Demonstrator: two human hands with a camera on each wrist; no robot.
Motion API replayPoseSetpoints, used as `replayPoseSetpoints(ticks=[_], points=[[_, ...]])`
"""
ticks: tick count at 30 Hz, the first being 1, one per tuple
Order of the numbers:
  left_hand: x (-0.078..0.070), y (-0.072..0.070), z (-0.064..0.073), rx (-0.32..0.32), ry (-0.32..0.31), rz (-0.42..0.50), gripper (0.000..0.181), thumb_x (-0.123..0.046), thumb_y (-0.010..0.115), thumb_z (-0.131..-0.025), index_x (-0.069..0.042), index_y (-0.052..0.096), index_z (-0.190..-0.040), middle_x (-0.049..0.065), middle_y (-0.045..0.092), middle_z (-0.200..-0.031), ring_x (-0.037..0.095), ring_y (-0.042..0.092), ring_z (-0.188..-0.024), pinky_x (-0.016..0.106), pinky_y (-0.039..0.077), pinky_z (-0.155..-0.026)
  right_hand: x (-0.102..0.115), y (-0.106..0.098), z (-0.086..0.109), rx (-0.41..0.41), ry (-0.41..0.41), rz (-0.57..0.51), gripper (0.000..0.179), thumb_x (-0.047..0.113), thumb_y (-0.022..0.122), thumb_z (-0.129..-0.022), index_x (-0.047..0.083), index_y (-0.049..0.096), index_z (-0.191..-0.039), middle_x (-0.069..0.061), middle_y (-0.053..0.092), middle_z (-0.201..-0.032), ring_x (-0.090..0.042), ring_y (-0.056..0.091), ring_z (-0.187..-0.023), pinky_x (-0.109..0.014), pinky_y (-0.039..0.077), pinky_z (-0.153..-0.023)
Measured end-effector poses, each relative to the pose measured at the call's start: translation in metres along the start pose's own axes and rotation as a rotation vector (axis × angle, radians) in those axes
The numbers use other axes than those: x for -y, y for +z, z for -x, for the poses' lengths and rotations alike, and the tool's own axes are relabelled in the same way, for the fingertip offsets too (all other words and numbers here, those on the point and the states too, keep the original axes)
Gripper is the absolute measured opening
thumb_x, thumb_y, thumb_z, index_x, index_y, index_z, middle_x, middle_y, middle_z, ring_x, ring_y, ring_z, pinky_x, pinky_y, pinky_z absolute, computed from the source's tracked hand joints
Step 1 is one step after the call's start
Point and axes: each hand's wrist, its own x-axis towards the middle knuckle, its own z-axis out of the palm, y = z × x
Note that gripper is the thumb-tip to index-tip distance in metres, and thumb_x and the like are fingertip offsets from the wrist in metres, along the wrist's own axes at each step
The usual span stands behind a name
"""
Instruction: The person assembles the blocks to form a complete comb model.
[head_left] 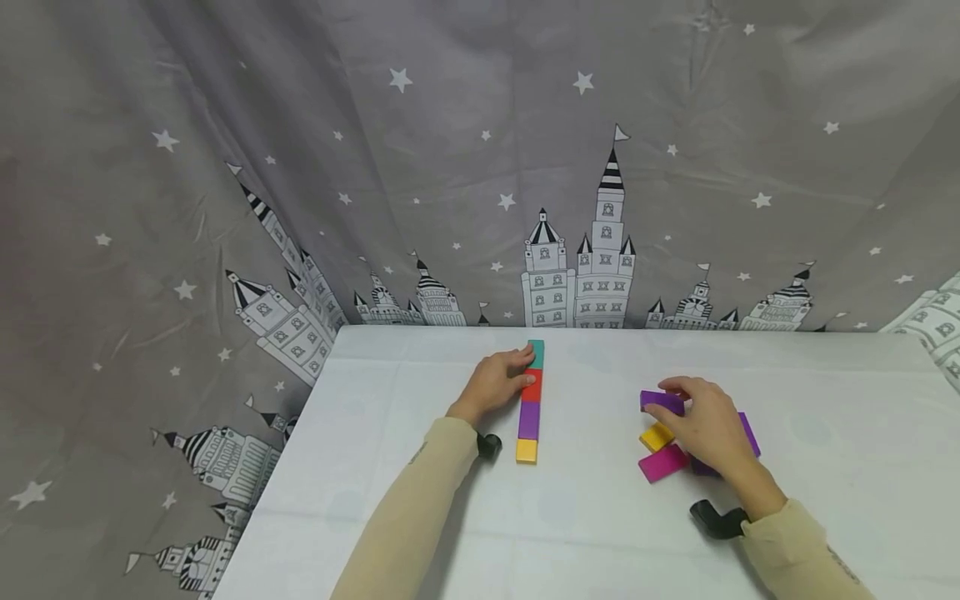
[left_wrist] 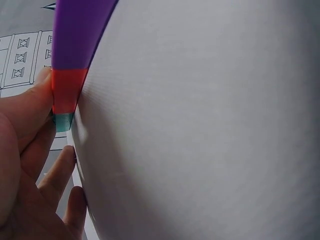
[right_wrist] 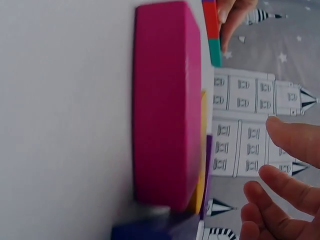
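Observation:
In the head view a straight row of blocks runs toward me: teal [head_left: 537, 354], red [head_left: 532, 392], purple [head_left: 528, 421] and yellow [head_left: 527, 452]. My left hand [head_left: 491, 385] lies along the row's left side, its thumb at the red block and a fingertip at the teal one. My right hand [head_left: 708, 425] is over a loose group of blocks, thumb and fingers spread apart above a purple block [head_left: 660, 401]. In the right wrist view nothing is between those fingers. Near that hand lie a yellow block [head_left: 657, 436] and a magenta block [right_wrist: 162, 105].
Partly behind the right hand are a dark purple block [head_left: 702, 467] and another purple block [head_left: 749, 433]. The white table [head_left: 585, 517] ends at a grey curtain [head_left: 450, 167] printed with castles and stars. Black wrist cameras sit under both wrists.

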Motion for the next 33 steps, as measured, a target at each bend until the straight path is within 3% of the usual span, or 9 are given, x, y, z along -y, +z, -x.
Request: replayPoseSetpoints(ticks=[16,22,29,33], points=[[0.000,0.000,0.001,-0.003,-0.010,-0.002,0.051,-0.024,0.070,-0.095,-0.013,0.056,-0.143,-0.008,0.047,-0.152,0.021,0.041,-0.143,0.042,0.030,-0.120,-0.016,-0.006,-0.002,0.116,0.070,0.135,0.054,0.031,0.074,-0.091,-0.010,0.062,-0.124,-0.029,0.066,-0.110,-0.046,0.058,-0.101,-0.063,0.049,-0.090],[0.000,0.000,0.000,-0.002,-0.002,0.008,0.050,-0.024,0.071,-0.095,-0.013,0.057,-0.142,-0.007,0.048,-0.151,0.022,0.041,-0.143,0.042,0.030,-0.119,-0.015,0.000,-0.008,0.142,0.037,0.136,0.057,0.034,0.073,-0.091,-0.008,0.062,-0.128,-0.031,0.062,-0.121,-0.051,0.053,-0.114,-0.067,0.045,-0.097],[0.000,0.001,0.000,-0.002,-0.011,0.004,0.051,-0.025,0.071,-0.095,-0.013,0.057,-0.143,-0.007,0.048,-0.152,0.021,0.041,-0.143,0.042,0.030,-0.119,-0.012,0.007,-0.021,0.181,-0.056,0.103,0.060,0.032,0.076,-0.089,-0.006,0.060,-0.133,-0.032,0.059,-0.130,-0.051,0.049,-0.122,-0.067,0.040,-0.103],[0.000,0.000,0.000,-0.004,-0.010,0.006,0.051,-0.024,0.071,-0.095,-0.013,0.057,-0.143,-0.007,0.048,-0.151,0.021,0.041,-0.143,0.042,0.030,-0.120,-0.011,0.009,-0.023,0.201,-0.042,0.097,0.066,0.033,0.077,-0.087,-0.006,0.057,-0.136,-0.032,0.057,-0.133,-0.050,0.048,-0.122,-0.066,0.041,-0.103]])
